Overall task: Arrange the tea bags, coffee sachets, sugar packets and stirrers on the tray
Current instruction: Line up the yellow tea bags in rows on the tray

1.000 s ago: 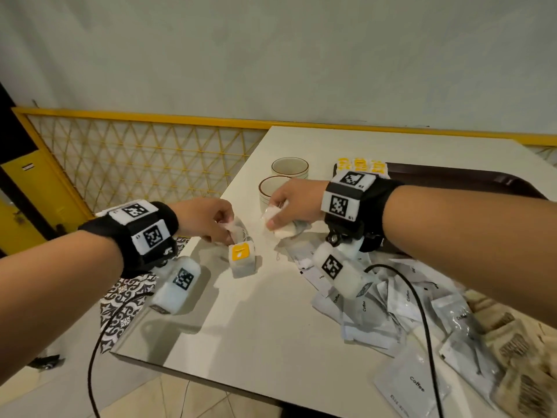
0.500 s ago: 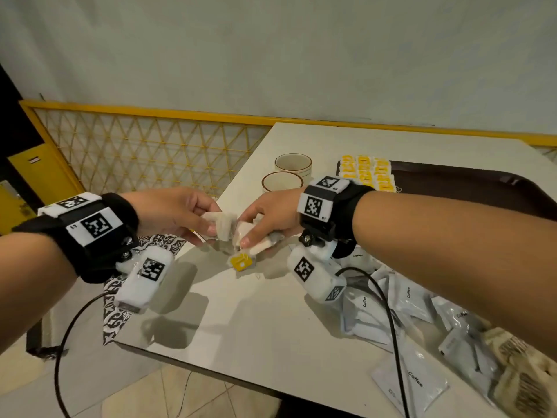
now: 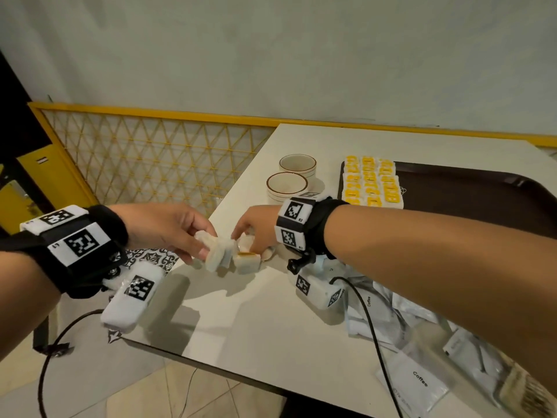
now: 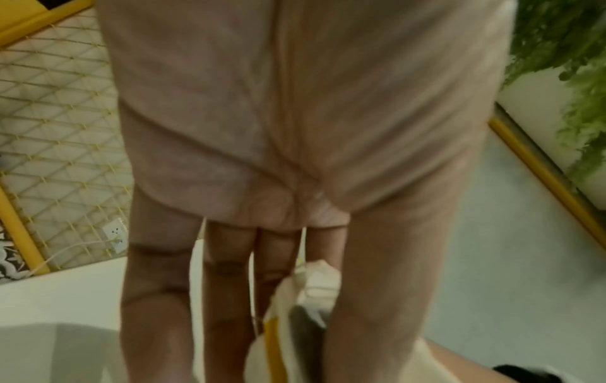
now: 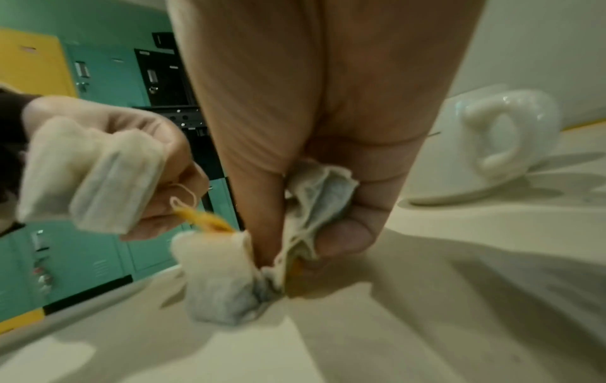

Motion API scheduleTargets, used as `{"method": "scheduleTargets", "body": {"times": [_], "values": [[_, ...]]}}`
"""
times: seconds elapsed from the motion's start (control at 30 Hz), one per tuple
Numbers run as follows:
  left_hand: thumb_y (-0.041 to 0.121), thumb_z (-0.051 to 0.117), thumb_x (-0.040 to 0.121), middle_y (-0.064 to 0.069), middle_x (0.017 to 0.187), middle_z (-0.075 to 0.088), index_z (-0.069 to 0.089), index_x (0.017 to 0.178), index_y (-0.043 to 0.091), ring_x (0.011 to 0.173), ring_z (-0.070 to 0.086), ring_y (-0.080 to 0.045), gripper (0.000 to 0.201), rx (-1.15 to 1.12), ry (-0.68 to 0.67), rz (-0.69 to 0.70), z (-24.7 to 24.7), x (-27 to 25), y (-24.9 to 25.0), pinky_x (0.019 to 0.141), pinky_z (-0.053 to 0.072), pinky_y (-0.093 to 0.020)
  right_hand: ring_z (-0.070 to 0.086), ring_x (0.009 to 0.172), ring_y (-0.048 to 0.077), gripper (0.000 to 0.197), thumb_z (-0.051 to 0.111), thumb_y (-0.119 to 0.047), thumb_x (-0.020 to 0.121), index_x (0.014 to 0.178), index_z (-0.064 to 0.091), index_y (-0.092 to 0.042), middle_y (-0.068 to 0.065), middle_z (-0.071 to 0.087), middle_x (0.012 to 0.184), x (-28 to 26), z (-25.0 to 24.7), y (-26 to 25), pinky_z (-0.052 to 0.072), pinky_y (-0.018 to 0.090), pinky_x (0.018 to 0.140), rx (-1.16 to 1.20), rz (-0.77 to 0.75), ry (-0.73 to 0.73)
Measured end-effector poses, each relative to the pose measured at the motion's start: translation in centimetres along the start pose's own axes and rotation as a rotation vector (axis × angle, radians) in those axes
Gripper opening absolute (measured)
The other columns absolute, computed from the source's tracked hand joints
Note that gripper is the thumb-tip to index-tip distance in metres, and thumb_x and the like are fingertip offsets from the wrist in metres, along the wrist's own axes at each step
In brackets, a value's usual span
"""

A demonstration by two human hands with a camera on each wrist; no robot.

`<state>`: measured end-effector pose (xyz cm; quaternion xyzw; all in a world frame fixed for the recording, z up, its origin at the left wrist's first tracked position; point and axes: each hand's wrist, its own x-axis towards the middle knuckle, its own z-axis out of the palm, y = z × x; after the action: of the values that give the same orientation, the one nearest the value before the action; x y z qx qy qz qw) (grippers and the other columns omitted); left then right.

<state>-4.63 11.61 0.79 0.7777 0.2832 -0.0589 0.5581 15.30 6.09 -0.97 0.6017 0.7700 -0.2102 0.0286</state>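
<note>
My two hands meet over the near left part of the table [image 3: 271, 321]. The left hand [image 3: 193, 245] pinches a small bunch of white tea bags [image 3: 218, 251], seen close in the left wrist view as tea bags [image 4: 301, 311] and in the right wrist view as tea bags [image 5: 88, 176]. The right hand [image 3: 256, 239] grips other tea bags [image 5: 321, 197], and one more tea bag [image 5: 223, 279] with a yellow tag hangs from it onto the table. A dark brown tray [image 3: 470, 194] at the back right carries rows of yellow-tagged tea bags [image 3: 372, 185].
Two white cups with brown rims [image 3: 297, 164] [image 3: 286, 185] stand left of the tray; one cup [image 5: 505, 140] is near my right hand. A heap of coffee sachets [image 3: 419, 384] and brown packets [image 3: 527, 393] lies at the near right. Yellow lattice fencing [image 3: 144, 158] borders the table's left.
Both hands have drawn closer together and nearer to me along the table's left side. The hanging yellow-tagged tea bag has come down onto the table by my right fingers.
</note>
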Motion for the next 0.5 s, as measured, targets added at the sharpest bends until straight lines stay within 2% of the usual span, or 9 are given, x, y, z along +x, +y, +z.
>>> {"method": "scheduleTargets", "body": {"times": [0.1,0.2,0.3,0.37,0.4,0.43,0.5], "values": [[0.054,0.088,0.046,-0.003,0.089,0.072,0.077,0.088,0.018,0.081,0.064,-0.011,0.056,0.090,0.022,0.001,0.7,0.2,-0.3,0.076,0.051,-0.020,0.053,0.085,0.018,0.032,0.072,-0.019,0.079,0.109,0.063,-0.014,0.002,0.061,0.099,-0.3,0.2,0.5,0.041,0.024,0.061,0.000,0.029,0.030],[0.065,0.085,0.038,0.003,0.080,0.068,0.077,0.082,0.027,0.075,0.059,-0.010,0.058,0.149,0.074,-0.003,1.1,0.7,-0.5,0.070,0.048,-0.019,0.051,0.080,0.016,0.028,0.075,-0.027,0.079,0.099,0.064,-0.012,-0.001,0.057,0.089,-1.5,-0.6,1.5,0.037,0.022,0.058,0.065,0.061,0.083],[0.063,0.084,0.043,0.001,0.093,0.071,0.077,0.087,0.026,0.086,0.063,-0.013,0.058,0.159,0.097,0.024,1.6,1.3,-0.3,0.077,0.047,-0.014,0.050,0.071,0.011,0.026,0.074,-0.029,0.080,0.098,0.061,-0.016,-0.004,0.054,0.082,-3.4,-2.1,2.4,0.037,0.017,0.051,0.122,0.134,0.137],[0.057,0.086,0.045,0.002,0.108,0.071,0.076,0.093,0.027,0.102,0.063,-0.012,0.058,0.162,0.100,0.003,2.2,1.9,0.1,0.084,0.046,-0.010,0.053,0.064,0.011,0.024,0.075,-0.027,0.080,0.094,0.058,-0.019,-0.003,0.058,0.081,-4.8,-2.8,3.2,0.041,0.016,0.047,0.253,0.196,0.145],[0.050,0.088,0.049,0.001,0.111,0.070,0.076,0.097,0.026,0.104,0.063,-0.013,0.055,0.167,0.099,-0.020,2.5,2.3,0.3,0.087,0.046,-0.012,0.056,0.065,0.013,0.023,0.075,-0.023,0.081,0.094,0.056,-0.019,0.000,0.060,0.083,-5.5,-3.0,3.7,0.044,0.018,0.045,0.383,0.222,0.142],[0.041,0.088,0.057,-0.001,0.110,0.071,0.075,0.099,0.023,0.101,0.065,-0.015,0.047,0.164,0.094,-0.040,2.8,2.9,0.4,0.087,0.048,-0.015,0.057,0.065,0.015,0.023,0.074,-0.017,0.082,0.094,0.055,-0.018,0.004,0.060,0.086,-6.2,-3.0,4.1,0.046,0.019,0.045,0.542,0.239,0.137],[0.022,0.082,0.073,-0.004,0.100,0.073,0.074,0.099,0.016,0.088,0.065,-0.014,0.027,0.183,0.124,-0.058,3.5,4.1,0.8,0.079,0.050,-0.019,0.058,0.065,0.018,0.025,0.069,-0.007,0.084,0.098,0.051,-0.016,0.010,0.060,0.086,-8.0,-2.9,4.8,0.048,0.023,0.048,0.828,0.237,0.140]]}}
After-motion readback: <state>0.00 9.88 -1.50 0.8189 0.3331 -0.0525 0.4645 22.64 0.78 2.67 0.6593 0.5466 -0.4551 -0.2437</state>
